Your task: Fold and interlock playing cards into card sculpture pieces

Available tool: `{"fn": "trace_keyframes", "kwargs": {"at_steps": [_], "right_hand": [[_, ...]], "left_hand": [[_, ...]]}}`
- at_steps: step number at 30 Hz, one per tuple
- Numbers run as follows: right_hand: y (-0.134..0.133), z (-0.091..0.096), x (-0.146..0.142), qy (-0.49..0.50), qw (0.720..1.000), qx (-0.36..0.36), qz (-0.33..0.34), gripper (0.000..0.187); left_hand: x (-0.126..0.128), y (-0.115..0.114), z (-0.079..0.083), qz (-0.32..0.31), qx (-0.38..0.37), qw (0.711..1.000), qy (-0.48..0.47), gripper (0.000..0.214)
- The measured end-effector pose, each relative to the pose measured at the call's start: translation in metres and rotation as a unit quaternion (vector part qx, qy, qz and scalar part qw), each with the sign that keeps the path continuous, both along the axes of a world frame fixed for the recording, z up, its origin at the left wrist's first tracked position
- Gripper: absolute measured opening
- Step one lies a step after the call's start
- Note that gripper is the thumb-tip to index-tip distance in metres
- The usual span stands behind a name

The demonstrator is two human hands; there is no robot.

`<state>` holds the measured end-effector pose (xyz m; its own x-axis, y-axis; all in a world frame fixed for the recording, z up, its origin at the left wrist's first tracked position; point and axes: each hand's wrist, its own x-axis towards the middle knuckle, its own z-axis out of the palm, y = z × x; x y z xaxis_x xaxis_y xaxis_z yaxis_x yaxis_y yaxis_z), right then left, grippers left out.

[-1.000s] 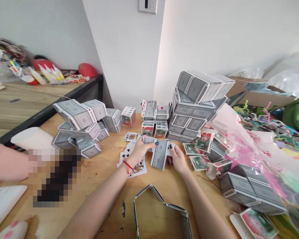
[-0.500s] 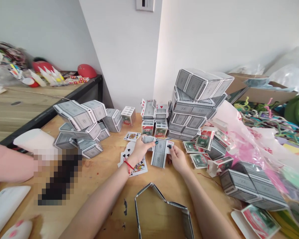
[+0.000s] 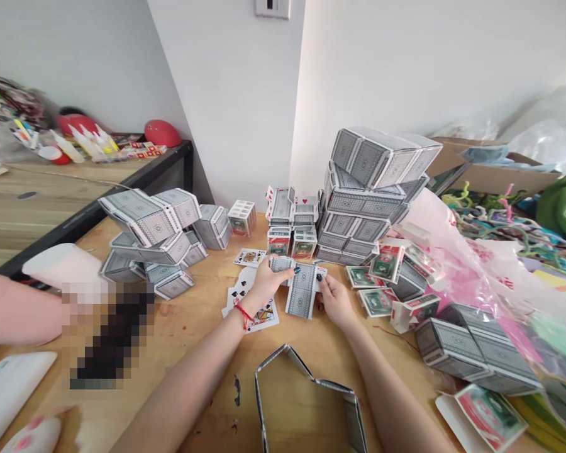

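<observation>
Over the middle of the table, my left hand (image 3: pixel 265 284) pinches grey-backed playing cards (image 3: pixel 302 292), one of them upright across the others. My right hand (image 3: pixel 336 301) grips the right end of the same cards, where a white face edge shows. Dark nail polish is on both thumbs; the other fingertips are mostly hidden behind the cards. Beside my left wrist lie face-up playing cards (image 3: pixel 266 318), a queen among them. Close to me stands an open frame of joined cards (image 3: pixel 311 380), between my forearms.
Stacked card-covered blocks rise at the right (image 3: pixel 368 207) and left (image 3: pixel 146 220). Green-and-red card boxes (image 3: pixel 377 302) lie right of my hand, near pink plastic (image 3: pixel 457 251). A computer mouse (image 3: pixel 35 435) and another person's sleeve (image 3: pixel 19 308) are at left.
Almost nothing differs. My right hand has shifted very slightly left along the cards; my left hand keeps its hold.
</observation>
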<state>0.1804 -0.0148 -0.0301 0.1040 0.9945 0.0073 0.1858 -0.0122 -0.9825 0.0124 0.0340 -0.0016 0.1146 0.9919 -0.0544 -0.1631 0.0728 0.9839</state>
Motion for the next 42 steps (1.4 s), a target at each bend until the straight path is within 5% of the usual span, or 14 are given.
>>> {"fn": "trace_keyframes", "kwargs": {"at_steps": [13, 21, 42], "right_hand": [[0.001, 0.001, 0.001, 0.02, 0.999, -0.026, 0.012, 0.048], [-0.002, 0.009, 0.005, 0.127, 0.989, -0.042, 0.058, 0.046], [-0.004, 0.016, -0.001, 0.116, 0.99, -0.065, 0.041, 0.05]], "left_hand": [[-0.001, -0.002, 0.005, -0.007, 0.005, 1.0, 0.007, 0.03], [0.002, -0.005, 0.009, -0.011, 0.006, 1.0, -0.003, 0.025], [0.0, -0.002, 0.008, -0.039, 0.003, 0.999, 0.02, 0.029]]}}
